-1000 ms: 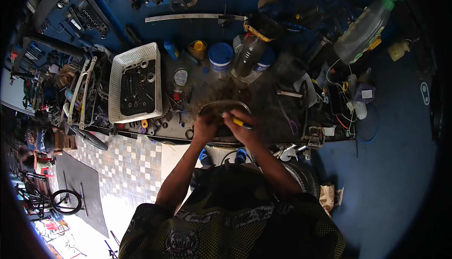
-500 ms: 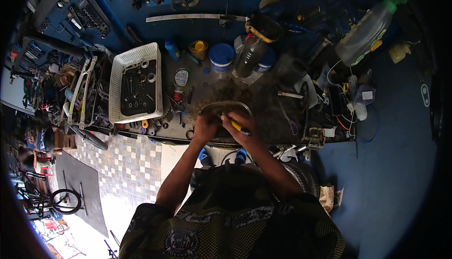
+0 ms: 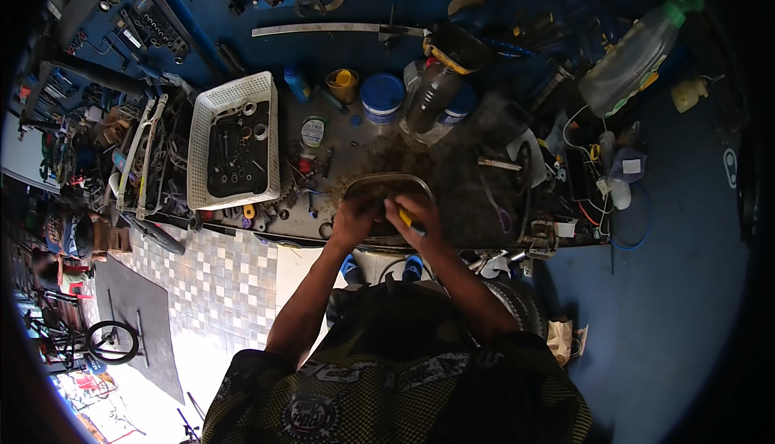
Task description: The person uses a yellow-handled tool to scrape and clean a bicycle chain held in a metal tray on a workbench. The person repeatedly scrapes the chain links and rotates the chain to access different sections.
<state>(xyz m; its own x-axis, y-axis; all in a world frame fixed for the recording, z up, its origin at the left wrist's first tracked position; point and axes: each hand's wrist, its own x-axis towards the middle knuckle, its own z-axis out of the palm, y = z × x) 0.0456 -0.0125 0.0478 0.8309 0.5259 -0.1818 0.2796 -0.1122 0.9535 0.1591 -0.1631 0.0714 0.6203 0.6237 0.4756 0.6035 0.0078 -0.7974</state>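
Both my hands are close together over a shallow metal-rimmed tray (image 3: 395, 175) at the bench's front edge. My right hand (image 3: 425, 211) is closed around a tool with a yellow and black handle (image 3: 410, 221); the tool's working end is hidden by fingers and shadow. My left hand (image 3: 352, 223), on the tray's left side, has its fingers curled round something small and dark that I cannot make out. Dark dirt is spread on the bench just behind the tray.
A white perforated basket (image 3: 196, 149) with small metal parts stands to the left. Behind are a blue-lidded tub (image 3: 382, 93), a yellow cup (image 3: 344, 78) and a dark bottle (image 3: 428, 105). Cables and a purple-handled tool (image 3: 504, 219) lie on the right.
My right hand and the yellow-handled tool have shifted slightly to the right, a little away from the left hand. My left hand stays nearly in place.
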